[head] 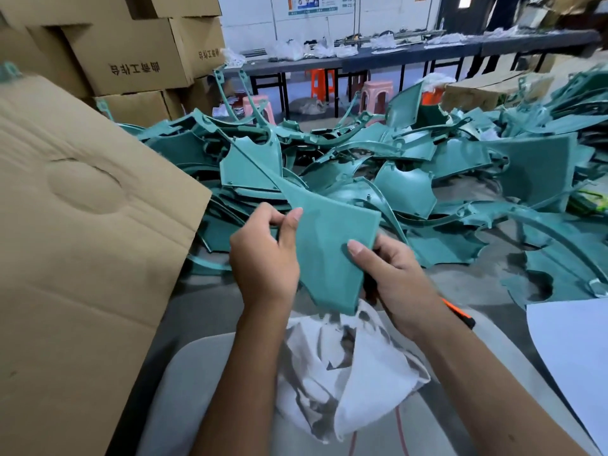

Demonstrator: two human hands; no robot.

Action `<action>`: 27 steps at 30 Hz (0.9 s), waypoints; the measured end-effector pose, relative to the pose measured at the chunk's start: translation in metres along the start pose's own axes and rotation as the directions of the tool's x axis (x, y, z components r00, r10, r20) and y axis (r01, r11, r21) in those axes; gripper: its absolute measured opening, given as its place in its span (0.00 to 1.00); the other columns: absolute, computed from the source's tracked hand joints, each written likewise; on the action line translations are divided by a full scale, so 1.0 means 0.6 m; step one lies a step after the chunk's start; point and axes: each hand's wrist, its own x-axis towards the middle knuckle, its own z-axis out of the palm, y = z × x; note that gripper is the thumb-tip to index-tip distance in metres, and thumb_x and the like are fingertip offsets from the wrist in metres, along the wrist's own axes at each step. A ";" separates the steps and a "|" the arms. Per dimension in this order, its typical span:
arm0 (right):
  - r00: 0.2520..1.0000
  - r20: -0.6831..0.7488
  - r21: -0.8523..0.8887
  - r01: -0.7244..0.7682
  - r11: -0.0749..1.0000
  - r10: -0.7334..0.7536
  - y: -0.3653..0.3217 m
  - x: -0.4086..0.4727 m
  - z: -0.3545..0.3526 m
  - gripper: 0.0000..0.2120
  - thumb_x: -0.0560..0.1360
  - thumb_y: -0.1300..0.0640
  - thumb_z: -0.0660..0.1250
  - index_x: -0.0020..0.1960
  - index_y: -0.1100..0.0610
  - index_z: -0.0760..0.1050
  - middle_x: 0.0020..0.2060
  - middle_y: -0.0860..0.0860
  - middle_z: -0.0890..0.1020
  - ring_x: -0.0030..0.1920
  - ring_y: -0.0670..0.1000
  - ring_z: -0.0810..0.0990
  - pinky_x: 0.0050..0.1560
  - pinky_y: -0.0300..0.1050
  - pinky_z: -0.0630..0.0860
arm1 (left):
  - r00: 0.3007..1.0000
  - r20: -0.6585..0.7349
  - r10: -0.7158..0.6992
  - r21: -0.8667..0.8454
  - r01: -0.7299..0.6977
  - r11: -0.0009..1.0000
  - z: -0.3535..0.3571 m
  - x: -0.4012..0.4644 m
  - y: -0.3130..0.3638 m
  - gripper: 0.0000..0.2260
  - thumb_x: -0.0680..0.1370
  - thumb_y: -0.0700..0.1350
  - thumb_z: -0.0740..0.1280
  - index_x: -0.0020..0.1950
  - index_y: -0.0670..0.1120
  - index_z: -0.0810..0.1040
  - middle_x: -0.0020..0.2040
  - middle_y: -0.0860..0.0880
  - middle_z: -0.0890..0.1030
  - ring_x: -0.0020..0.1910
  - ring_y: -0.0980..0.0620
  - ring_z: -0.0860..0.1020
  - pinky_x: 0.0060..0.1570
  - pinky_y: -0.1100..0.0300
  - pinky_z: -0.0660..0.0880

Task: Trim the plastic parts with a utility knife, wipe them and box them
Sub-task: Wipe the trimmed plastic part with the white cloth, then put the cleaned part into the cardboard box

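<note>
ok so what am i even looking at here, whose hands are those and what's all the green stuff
There is no machine here: a person is working with bare hands, and the one picture comes from a camera worn on their head, looking forward and down.

The left hand and the right hand both grip a flat green plastic part, thumbs on its near face, fingers curled round its edges. A white cloth lies on the person's lap, just under the part.

Beyond the hands is a big pile of similar green parts on the floor. A large cardboard box stands at the left, with more boxes stacked behind it. An orange-and-black tool peeks out behind the right wrist; it may be the knife, but most of it is hidden.
</note>
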 end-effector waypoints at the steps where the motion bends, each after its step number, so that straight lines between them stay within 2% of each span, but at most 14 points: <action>1: 0.998 -0.061 0.028 0.021 0.999 -0.020 -0.002 -0.001 -0.001 0.08 0.82 0.53 0.69 0.57 0.53 0.84 0.52 0.56 0.88 0.48 0.53 0.87 0.40 0.44 0.82 | 1.000 0.016 -0.017 0.011 0.017 1.000 0.006 0.000 0.010 0.16 0.80 0.55 0.69 0.39 0.46 0.74 0.31 0.48 0.75 0.30 0.45 0.70 0.32 0.52 0.61; 4: 0.968 -0.248 0.038 0.060 0.997 -0.049 -0.009 0.001 -0.002 0.08 0.84 0.57 0.66 0.56 0.58 0.82 0.48 0.57 0.88 0.46 0.56 0.86 0.41 0.50 0.83 | 0.984 0.174 -0.033 0.107 0.014 0.994 0.019 0.021 0.043 0.13 0.81 0.54 0.68 0.41 0.49 0.76 0.36 0.50 0.80 0.38 0.45 0.76 0.37 0.53 0.69; 8: 0.883 -0.457 0.009 0.125 0.992 -0.107 -0.022 -0.001 -0.006 0.10 0.85 0.54 0.65 0.47 0.54 0.81 0.36 0.48 0.86 0.33 0.46 0.85 0.27 0.41 0.78 | 0.909 0.416 -0.003 0.214 -0.095 0.972 0.029 0.067 0.094 0.10 0.82 0.50 0.67 0.43 0.49 0.78 0.35 0.53 0.76 0.41 0.44 0.77 0.40 0.54 0.70; 9: 0.875 -0.473 0.023 0.130 0.991 -0.104 -0.028 -0.001 0.003 0.11 0.85 0.53 0.65 0.46 0.53 0.81 0.38 0.48 0.87 0.35 0.49 0.86 0.30 0.45 0.81 | 0.899 0.438 0.009 0.242 -0.127 0.962 0.014 0.080 0.109 0.09 0.82 0.49 0.67 0.44 0.49 0.80 0.35 0.54 0.76 0.41 0.44 0.77 0.40 0.54 0.69; 10: 0.865 -0.492 0.032 0.126 0.992 -0.094 -0.031 -0.004 0.001 0.11 0.85 0.51 0.65 0.47 0.52 0.82 0.42 0.51 0.88 0.41 0.54 0.88 0.37 0.54 0.84 | 0.885 0.464 0.022 0.254 -0.157 0.954 0.011 0.089 0.122 0.08 0.83 0.47 0.66 0.45 0.49 0.81 0.36 0.54 0.76 0.42 0.44 0.78 0.40 0.55 0.70; 12: 0.850 -0.524 0.059 0.105 0.993 -0.059 -0.038 -0.006 0.005 0.12 0.85 0.48 0.64 0.51 0.52 0.83 0.47 0.55 0.88 0.46 0.61 0.87 0.46 0.66 0.80 | 0.871 0.488 0.053 0.263 -0.205 0.943 -0.009 0.108 0.146 0.10 0.83 0.46 0.66 0.45 0.47 0.83 0.40 0.53 0.80 0.42 0.45 0.82 0.42 0.55 0.75; 15: 0.862 -0.507 0.157 0.118 0.980 -0.023 -0.076 0.003 0.056 0.14 0.86 0.49 0.62 0.53 0.57 0.81 0.45 0.54 0.88 0.43 0.58 0.86 0.41 0.53 0.82 | 0.914 0.402 0.051 0.244 -0.161 0.956 -0.091 0.142 0.173 0.14 0.83 0.48 0.64 0.40 0.46 0.82 0.42 0.50 0.85 0.35 0.52 0.84 0.44 0.56 0.81; 16: 0.880 -0.475 0.174 0.118 0.978 -0.022 -0.093 0.011 0.087 0.15 0.86 0.49 0.61 0.52 0.57 0.81 0.44 0.54 0.88 0.41 0.54 0.87 0.35 0.48 0.82 | 0.937 0.347 0.050 0.238 -0.140 0.961 -0.129 0.152 0.177 0.15 0.84 0.50 0.64 0.40 0.48 0.82 0.41 0.51 0.86 0.33 0.55 0.83 0.43 0.57 0.81; 18: 0.925 -0.379 0.193 0.120 0.974 -0.039 -0.131 0.024 0.145 0.17 0.87 0.49 0.60 0.49 0.57 0.81 0.40 0.52 0.88 0.34 0.49 0.86 0.27 0.41 0.78 | 0.966 0.255 0.053 0.230 -0.113 0.967 -0.197 0.160 0.187 0.18 0.84 0.57 0.61 0.39 0.52 0.80 0.34 0.52 0.85 0.33 0.53 0.83 0.45 0.54 0.81; 20: 0.966 -0.254 0.202 0.110 0.973 -0.057 -0.173 0.038 0.224 0.17 0.87 0.48 0.59 0.47 0.56 0.80 0.35 0.48 0.87 0.30 0.46 0.84 0.24 0.38 0.74 | 0.986 0.159 0.046 0.283 -0.090 0.955 -0.277 0.162 0.191 0.24 0.83 0.63 0.58 0.36 0.50 0.79 0.31 0.50 0.84 0.34 0.49 0.84 0.48 0.50 0.81; 22: 0.990 -0.130 0.189 0.074 0.979 -0.050 -0.215 0.046 0.308 0.17 0.86 0.47 0.61 0.44 0.55 0.78 0.30 0.45 0.85 0.27 0.45 0.83 0.24 0.36 0.73 | 0.999 0.039 0.038 0.402 -0.050 0.914 -0.362 0.172 0.187 0.26 0.82 0.64 0.58 0.40 0.47 0.83 0.34 0.48 0.85 0.38 0.45 0.84 0.49 0.48 0.80; 24: 1.000 -0.006 0.133 0.020 0.991 -0.019 -0.250 0.053 0.387 0.17 0.86 0.46 0.62 0.42 0.54 0.75 0.26 0.44 0.81 0.24 0.46 0.80 0.27 0.37 0.70 | 0.996 -0.085 0.020 0.472 0.023 0.881 -0.446 0.183 0.179 0.19 0.82 0.57 0.63 0.44 0.45 0.83 0.41 0.45 0.85 0.43 0.41 0.84 0.50 0.45 0.80; 26: 0.991 0.136 0.109 -0.005 0.994 -0.010 -0.274 0.060 0.458 0.16 0.86 0.47 0.62 0.43 0.54 0.74 0.25 0.45 0.79 0.23 0.46 0.76 0.26 0.36 0.65 | 0.989 -0.142 -0.033 0.476 0.098 0.874 -0.522 0.188 0.171 0.06 0.80 0.45 0.68 0.46 0.46 0.82 0.47 0.43 0.84 0.46 0.38 0.84 0.51 0.43 0.81; 27: 0.980 0.198 0.102 -0.005 0.995 -0.015 -0.284 0.065 0.490 0.16 0.86 0.47 0.62 0.44 0.55 0.74 0.25 0.46 0.78 0.23 0.47 0.74 0.24 0.35 0.64 | 0.987 -0.142 -0.076 0.496 0.137 0.858 -0.553 0.187 0.168 0.03 0.79 0.42 0.69 0.46 0.47 0.81 0.49 0.43 0.84 0.47 0.38 0.84 0.53 0.42 0.81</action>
